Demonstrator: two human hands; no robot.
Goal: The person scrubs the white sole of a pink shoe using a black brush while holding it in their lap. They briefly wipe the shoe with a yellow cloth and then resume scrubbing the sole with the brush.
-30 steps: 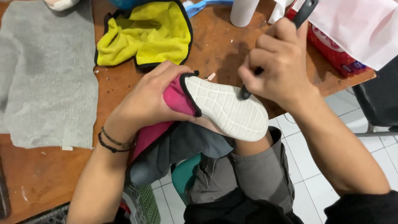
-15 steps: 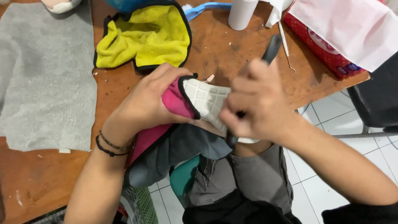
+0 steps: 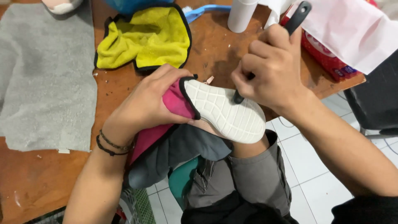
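Head view: our left hand (image 3: 147, 99) grips the shoe (image 3: 224, 110) sole-up over the knee, in front of the yellow cloth (image 3: 143, 37); our right hand (image 3: 269, 70), fingers closed around the brush (image 3: 290, 29), should scrub with short, firm strokes.

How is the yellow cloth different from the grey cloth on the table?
The yellow cloth is crumpled with black edging; the grey cloth lies flat, with no dark edging. The grey cloth covers more table than the yellow. Both rest untouched on the brown table.

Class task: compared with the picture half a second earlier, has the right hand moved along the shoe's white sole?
Yes. The right hand has shifted up toward the white bottle, uncovering the sole.
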